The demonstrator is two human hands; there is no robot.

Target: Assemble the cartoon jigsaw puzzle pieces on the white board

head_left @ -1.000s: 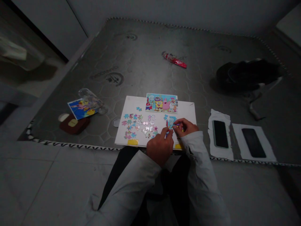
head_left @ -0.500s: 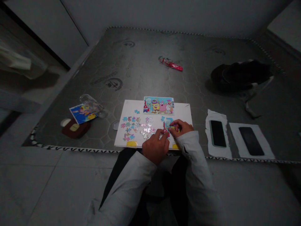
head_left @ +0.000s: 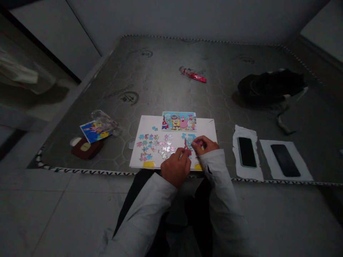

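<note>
I sit at the near edge of a broad grey surface (head_left: 158, 91), patterned with large outlined polygons and dark printed emblems, its rim trimmed in a black-and-white border. The light is dim. A pale wall (head_left: 200, 21) rises behind the far edge, and light floor tiles (head_left: 32, 214) with dark joints lie below me on the near side.

Just in front of me a white board (head_left: 136, 159) lies flat, two yellow patches (head_left: 149, 164) showing along its near edge. Loose puzzle pieces (head_left: 147, 144) are spread over its left and middle. A partly joined puzzle section (head_left: 189, 137) lies toward its right side, beside my fingers. A cartoon picture card (head_left: 179, 121) overlaps the board's far edge.

My left hand (head_left: 175, 167) rests low at the near edge, fingers curled toward the joined section. My right hand (head_left: 207, 145) is bent over that section's right side, thumb and fingers drawn together. I cannot tell whether either hand grips a piece, since my own fingers hide it.

Left of the board lie a brown case (head_left: 87, 148), a blue picture card (head_left: 92, 132) and a clear plastic container (head_left: 107, 123). To the right, two phones (head_left: 247, 152) lie on white sheets (head_left: 261, 171). Farther back are a red item (head_left: 197, 76) and a dark bundle (head_left: 270, 85).
</note>
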